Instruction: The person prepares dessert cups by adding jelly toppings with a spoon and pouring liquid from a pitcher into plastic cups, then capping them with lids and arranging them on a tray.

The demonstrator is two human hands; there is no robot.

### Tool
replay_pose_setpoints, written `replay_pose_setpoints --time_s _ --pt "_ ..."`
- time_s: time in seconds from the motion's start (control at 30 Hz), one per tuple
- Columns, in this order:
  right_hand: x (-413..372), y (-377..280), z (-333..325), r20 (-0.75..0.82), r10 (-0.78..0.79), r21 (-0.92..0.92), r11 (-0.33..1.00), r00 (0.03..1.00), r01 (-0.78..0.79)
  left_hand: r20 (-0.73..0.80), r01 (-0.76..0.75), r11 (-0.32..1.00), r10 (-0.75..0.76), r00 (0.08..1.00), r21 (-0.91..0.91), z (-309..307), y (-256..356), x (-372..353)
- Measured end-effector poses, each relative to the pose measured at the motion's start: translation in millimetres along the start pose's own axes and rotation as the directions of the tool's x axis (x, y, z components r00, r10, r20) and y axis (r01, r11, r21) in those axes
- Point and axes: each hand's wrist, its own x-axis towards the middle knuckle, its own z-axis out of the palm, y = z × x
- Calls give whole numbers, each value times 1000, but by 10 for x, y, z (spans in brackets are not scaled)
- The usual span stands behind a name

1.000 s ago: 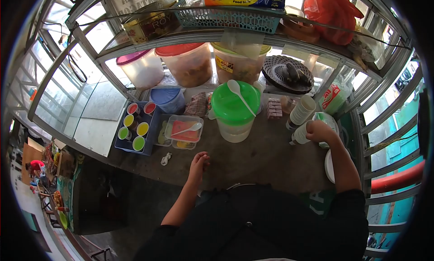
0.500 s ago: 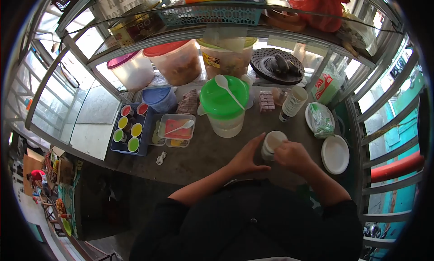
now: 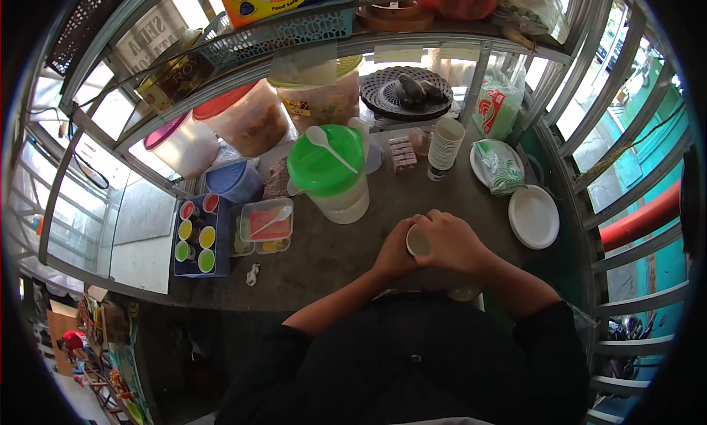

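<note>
A pale paper cup (image 3: 419, 242) is between my two hands, its open mouth turned up toward me. Around its left side wraps my left hand (image 3: 394, 252), and my right hand (image 3: 455, 242) curls over the right side with its fingers across the far rim. Most of the cup's wall is hidden by my fingers. Beyond them stands a tall stack of paper cups (image 3: 446, 146). A lidded tub with a green top (image 3: 318, 154) sits to the left, and a white spoon (image 3: 331, 149) lies on that lid.
At the left, a blue crate (image 3: 193, 267) holds several cups with coloured contents, beside clear plastic boxes (image 3: 278, 230). White plates (image 3: 533, 217) lie at the right. Large lidded tubs (image 3: 247, 119) line the back under a shelf (image 3: 368, 46). Metal bars (image 3: 648, 233) border the right side.
My left hand, formerly spread beside the cup, has closed around it. My right hand has shifted from pinching at the rim to wrapping the cup's right side. The view has turned slightly.
</note>
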Motion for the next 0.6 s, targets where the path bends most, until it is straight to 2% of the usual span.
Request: replay_pose_setpoints --time_s 0.13,0.2,0.3,0.4,0.43,0.6 --pt "28 -37 -46 44 22 -21 1000 999 -21 -38 -54 996 57 998 72 49 -83 4" --pt "42 -65 -89 12 48 -27 998 999 -48 -52 -103 991 107 993 82 65 -120 25" --pt "44 -60 -369 -94 80 29 997 992 -77 -37 81 994 -84 996 -73 -3 -20 87" --pt "-39 37 -742 -257 104 139 988 961 -70 -50 185 922 -214 976 -340 45 -112 91" --pt "-113 91 -836 -313 112 176 983 943 -58 -56 170 931 -198 979 -323 79 -163 90" --pt "-595 379 -987 -371 356 409 892 858 -193 -138 34 967 -70 988 -253 302 -416 190"
